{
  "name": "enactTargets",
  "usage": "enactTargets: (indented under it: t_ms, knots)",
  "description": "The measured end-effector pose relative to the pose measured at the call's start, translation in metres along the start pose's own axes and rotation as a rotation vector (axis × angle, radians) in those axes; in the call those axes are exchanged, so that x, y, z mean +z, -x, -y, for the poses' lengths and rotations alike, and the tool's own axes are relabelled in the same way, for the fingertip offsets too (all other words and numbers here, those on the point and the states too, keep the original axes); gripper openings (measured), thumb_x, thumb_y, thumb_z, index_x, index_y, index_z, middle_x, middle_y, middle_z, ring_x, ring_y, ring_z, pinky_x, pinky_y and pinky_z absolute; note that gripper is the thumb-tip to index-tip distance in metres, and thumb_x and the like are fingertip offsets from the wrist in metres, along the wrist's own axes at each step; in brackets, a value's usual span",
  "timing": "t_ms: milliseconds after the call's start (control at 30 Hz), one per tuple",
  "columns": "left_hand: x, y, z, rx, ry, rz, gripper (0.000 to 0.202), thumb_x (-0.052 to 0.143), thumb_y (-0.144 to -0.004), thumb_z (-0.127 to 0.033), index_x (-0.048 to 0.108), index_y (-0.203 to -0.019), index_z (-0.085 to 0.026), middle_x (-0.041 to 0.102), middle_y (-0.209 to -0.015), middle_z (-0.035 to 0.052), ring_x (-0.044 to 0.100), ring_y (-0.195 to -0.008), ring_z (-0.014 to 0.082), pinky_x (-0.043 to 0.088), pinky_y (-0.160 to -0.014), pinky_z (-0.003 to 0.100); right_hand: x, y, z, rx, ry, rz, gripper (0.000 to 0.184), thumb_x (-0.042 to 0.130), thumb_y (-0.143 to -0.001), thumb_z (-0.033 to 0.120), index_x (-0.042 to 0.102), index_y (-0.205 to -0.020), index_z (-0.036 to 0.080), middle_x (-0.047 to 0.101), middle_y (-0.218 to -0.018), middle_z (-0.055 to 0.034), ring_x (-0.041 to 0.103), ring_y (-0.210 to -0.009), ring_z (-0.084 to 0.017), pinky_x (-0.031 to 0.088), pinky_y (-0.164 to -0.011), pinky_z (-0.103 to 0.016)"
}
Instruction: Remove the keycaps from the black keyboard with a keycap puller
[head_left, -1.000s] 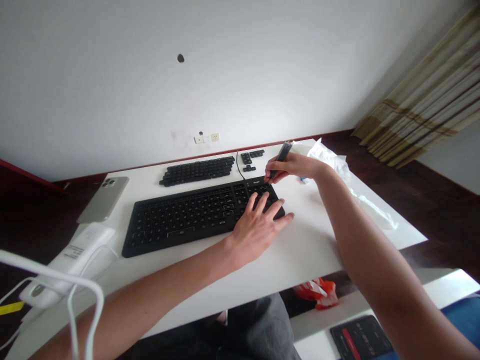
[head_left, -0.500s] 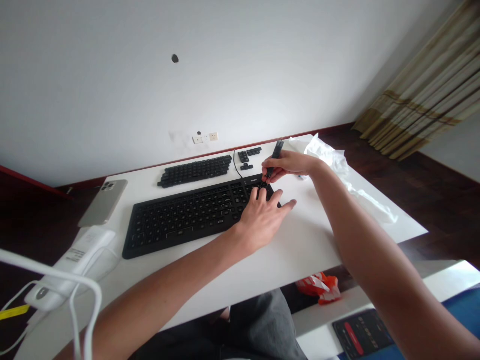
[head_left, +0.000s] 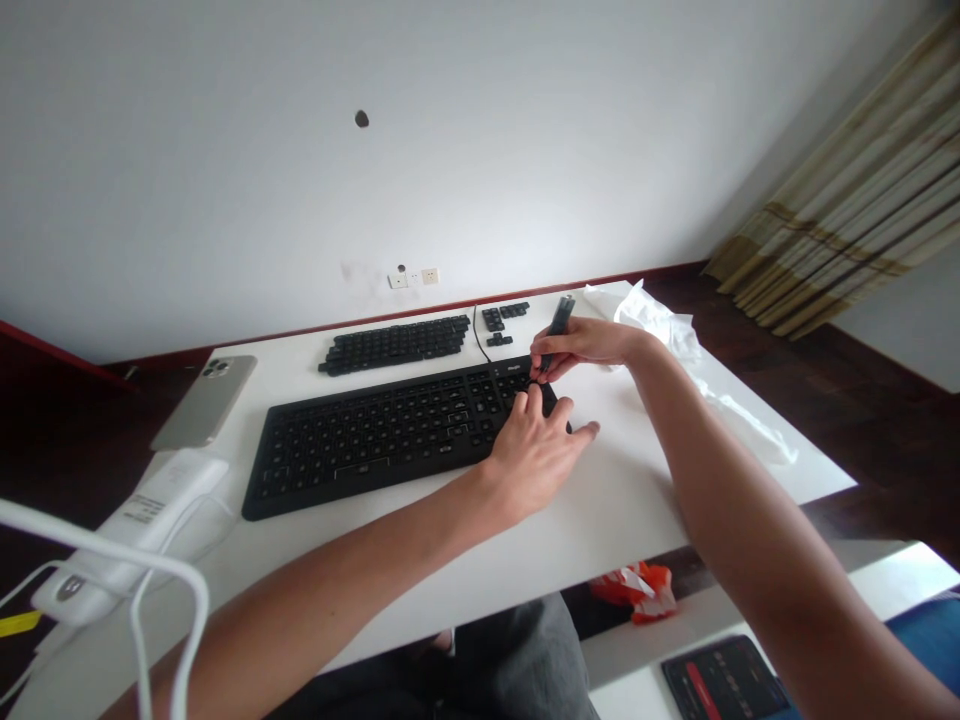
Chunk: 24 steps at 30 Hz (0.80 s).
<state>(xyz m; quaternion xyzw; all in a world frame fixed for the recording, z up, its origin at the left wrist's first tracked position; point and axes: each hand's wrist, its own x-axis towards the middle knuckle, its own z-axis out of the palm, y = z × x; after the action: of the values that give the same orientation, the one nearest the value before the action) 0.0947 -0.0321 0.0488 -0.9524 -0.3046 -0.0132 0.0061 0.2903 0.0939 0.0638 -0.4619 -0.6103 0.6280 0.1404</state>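
A black keyboard lies across the middle of the white table. My left hand rests on its right end, fingers spread flat over the keys. My right hand is closed around a slim black tool, held like a pen, its tip down at the keyboard's upper right corner. Behind the keyboard lies a row of loose black keycaps, and a few more keycaps sit to its right.
A grey phone lies at the table's left, a white device with a cable in front of it. Crumpled clear plastic is at the right edge. Below the table are an orange wrapper and a dark tablet.
My left hand has slid slightly right along the keyboard's end. My right hand has stayed at the upper right corner, the tool tilting a little more upright.
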Motion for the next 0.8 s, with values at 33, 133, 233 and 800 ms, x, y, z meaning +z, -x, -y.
enactTargets:
  t_ms: [33, 133, 233, 800]
  knots:
    - [-0.001, 0.0, -0.001, -0.002, 0.003, 0.002, 0.058, 0.056, -0.095, -0.015, 0.054, -0.151, -0.03, 0.058, -0.137, 0.0123, 0.054, -0.124, 0.0387, 0.045, -0.099, 0.048, 0.0, 0.0, 0.0, 0.006, 0.004, -0.002, 0.039, 0.083, -0.083, 0.055, 0.077, -0.089, 0.017, 0.081, -0.094, -0.0099, 0.079, -0.094, -0.023, 0.065, -0.093, -0.032]
    - [-0.001, 0.001, -0.002, -0.009, 0.005, 0.011, 0.057, 0.057, -0.094, -0.016, 0.056, -0.149, -0.028, 0.057, -0.139, 0.013, 0.053, -0.127, 0.0412, 0.044, -0.101, 0.049, -0.001, 0.001, 0.0, 0.007, 0.03, -0.017, 0.038, 0.082, -0.084, 0.054, 0.077, -0.089, 0.017, 0.081, -0.094, -0.0099, 0.078, -0.094, -0.023, 0.066, -0.094, -0.034]
    - [-0.001, 0.0, -0.002, -0.012, 0.009, 0.012, 0.06, 0.059, -0.092, -0.015, 0.056, -0.15, -0.028, 0.057, -0.14, 0.0129, 0.052, -0.128, 0.0424, 0.044, -0.101, 0.05, -0.002, 0.003, 0.003, -0.023, 0.05, -0.038, 0.036, 0.081, -0.085, 0.054, 0.077, -0.088, 0.018, 0.081, -0.095, -0.0095, 0.078, -0.094, -0.024, 0.066, -0.094, -0.036]
    - [0.016, 0.0, -0.023, -0.106, -0.053, -0.049, 0.045, 0.05, -0.103, -0.024, 0.061, -0.146, -0.022, 0.051, -0.155, 0.0151, 0.045, -0.142, 0.0493, 0.045, -0.104, 0.053, 0.005, 0.01, 0.014, -0.078, 0.187, 0.107, 0.044, 0.074, -0.088, 0.059, 0.076, -0.095, 0.016, 0.079, -0.101, -0.0115, 0.076, -0.1, -0.025, 0.064, -0.087, -0.035]
